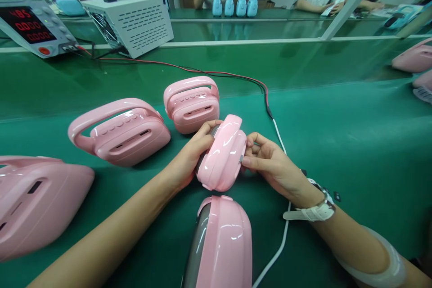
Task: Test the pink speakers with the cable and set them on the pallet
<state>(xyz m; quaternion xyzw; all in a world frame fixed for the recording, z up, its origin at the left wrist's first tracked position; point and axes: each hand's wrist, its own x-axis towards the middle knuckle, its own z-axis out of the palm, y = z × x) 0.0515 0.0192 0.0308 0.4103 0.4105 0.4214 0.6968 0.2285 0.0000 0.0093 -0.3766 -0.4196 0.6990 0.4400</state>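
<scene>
My left hand [194, 153] is closed around a pink portable speaker [224, 157] with a carry handle, tilted on its side above the green table. My right hand [270, 159] is at the speaker's right side, thumb and fingers pinched around a small grey piece [241, 159] at its edge. Fingers hide most of that piece, so I cannot tell whether it sits in a slot. Nearer to me lies another pink speaker [229, 243] with a dark front. Behind my left hand stands a third one [194, 105], its slots and row of buttons showing.
More pink speakers [126, 132] stand at left, others [413, 56] at far right. A white cable [281, 243] runs under my right wrist to red and black wires. A power supply [33, 22] and vented box [131, 22] stand behind. A small black card [336, 196] lies right. People work opposite.
</scene>
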